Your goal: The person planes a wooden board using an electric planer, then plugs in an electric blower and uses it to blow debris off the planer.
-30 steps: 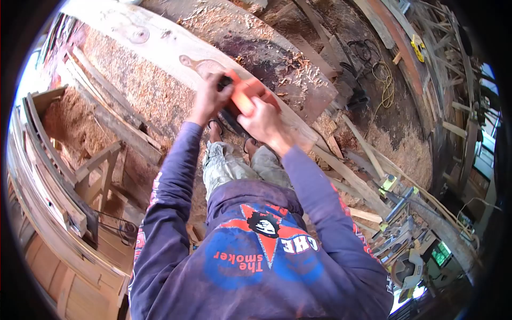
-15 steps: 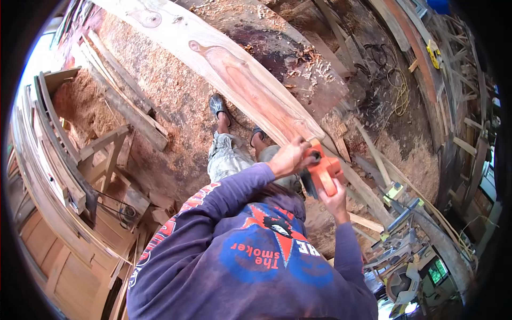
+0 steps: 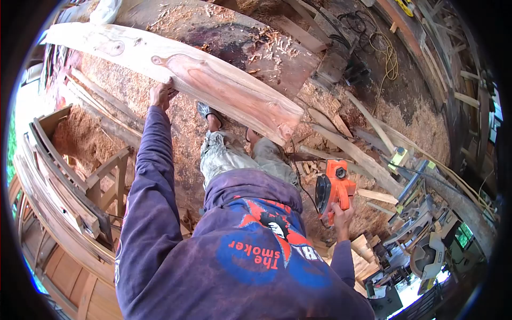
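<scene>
A long pale wooden plank (image 3: 213, 74) with a knot and reddish grain lies slantwise in front of me. My left hand (image 3: 162, 95) reaches forward and is closed on its near edge, with fingers curled at the rim. At my right side, my right hand (image 3: 342, 216) is wrapped around the handle of an orange electric hand planer (image 3: 339, 184). The planer is held up off the plank, with its dark side facing left. A dark cord hangs beside it.
Wood shavings (image 3: 138, 74) cover the ground. Curved wooden pieces (image 3: 58, 186) are stacked at left. Lumber strips (image 3: 368, 165) lie at right, near a miter saw (image 3: 426, 258) and clutter. A yellow cord (image 3: 392, 58) is coiled farther off. My feet stand beside the plank.
My left hand has left the planer and moved left and forward to the plank's edge. My right hand has brought the planer away from the plank's end, lower and rightward in view.
</scene>
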Demonstrator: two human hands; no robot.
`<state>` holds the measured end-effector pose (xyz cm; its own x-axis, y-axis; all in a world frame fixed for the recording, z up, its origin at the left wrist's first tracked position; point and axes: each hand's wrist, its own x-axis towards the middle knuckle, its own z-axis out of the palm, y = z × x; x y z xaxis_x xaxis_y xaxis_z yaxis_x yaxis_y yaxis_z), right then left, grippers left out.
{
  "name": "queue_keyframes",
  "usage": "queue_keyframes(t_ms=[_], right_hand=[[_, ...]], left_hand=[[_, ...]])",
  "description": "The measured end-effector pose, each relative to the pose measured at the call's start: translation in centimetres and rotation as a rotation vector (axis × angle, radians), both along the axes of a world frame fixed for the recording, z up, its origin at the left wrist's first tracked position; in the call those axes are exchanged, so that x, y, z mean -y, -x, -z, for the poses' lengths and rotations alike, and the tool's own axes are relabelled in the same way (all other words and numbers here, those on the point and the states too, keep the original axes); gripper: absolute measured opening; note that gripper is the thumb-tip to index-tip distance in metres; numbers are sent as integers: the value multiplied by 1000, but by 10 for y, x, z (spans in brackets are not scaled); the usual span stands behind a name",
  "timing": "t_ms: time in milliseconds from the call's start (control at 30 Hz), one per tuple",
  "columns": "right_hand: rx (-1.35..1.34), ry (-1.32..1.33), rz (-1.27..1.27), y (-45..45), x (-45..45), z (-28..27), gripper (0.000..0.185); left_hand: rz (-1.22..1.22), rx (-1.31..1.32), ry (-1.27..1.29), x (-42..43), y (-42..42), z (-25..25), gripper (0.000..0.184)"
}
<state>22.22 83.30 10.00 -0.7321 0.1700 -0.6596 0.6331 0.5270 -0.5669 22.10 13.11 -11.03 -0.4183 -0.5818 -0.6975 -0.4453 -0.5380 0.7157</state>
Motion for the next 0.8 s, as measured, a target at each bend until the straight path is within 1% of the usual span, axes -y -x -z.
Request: queue_keyframes(t_ms=[33,67,133,200,233,267,300,333,367,400,433,467,500,533,567,633,667,767,800], right_hand=[[1,3,8,-3,-2,1,18],[-18,-31,-41,-5,-5,4,18],[-32,-61,-101,-8,-11,12,17],[-115,-21,-158,-6,-13,27,15],[-114,-11,-175,-1,-5,29,15],[-141,6,-240,6,4,31,14],[-169,27,-311,16,15,33,14],[-173,46,-345,24,23,33,14],[-130,80,-353,31,32,32,14],[-90,113,-362,41,42,30,14],[-99,128,-394,52,58,23,14],[-158,114,-451,60,76,10,15],[-213,105,-498,65,87,2,16],[-270,94,-542,71,99,-6,17],[-279,89,-554,77,107,-14,17],[-148,65,-571,87,118,-29,22],[-155,72,-588,91,110,-20,26],[-226,59,-646,101,114,-5,26],[-163,99,-577,104,121,-1,27]], left_hand=[[-5,18,28,-1,3,-5,34],[0,25,68,2,2,-2,30],[3,27,77,1,4,-5,30],[-29,-14,118,-2,6,-7,31],[-22,-15,131,-3,6,-3,30],[30,-46,121,-2,6,1,27],[-28,-67,131,-17,12,-8,25],[-5,-108,110,-22,12,1,26],[93,-59,103,-23,9,12,28],[98,0,119,-35,14,12,29],[104,10,151,-50,19,13,28],[148,97,188,-65,29,10,28],[122,89,143,-75,31,24,28],[131,61,44,-89,34,4,30],[92,-30,37,-106,36,-19,31],[144,-107,-123,-116,33,-17,33],[172,-56,-126,-122,34,-15,35],[193,-35,-118,-126,34,-13,34],[174,-61,-113,-128,33,-13,35]])
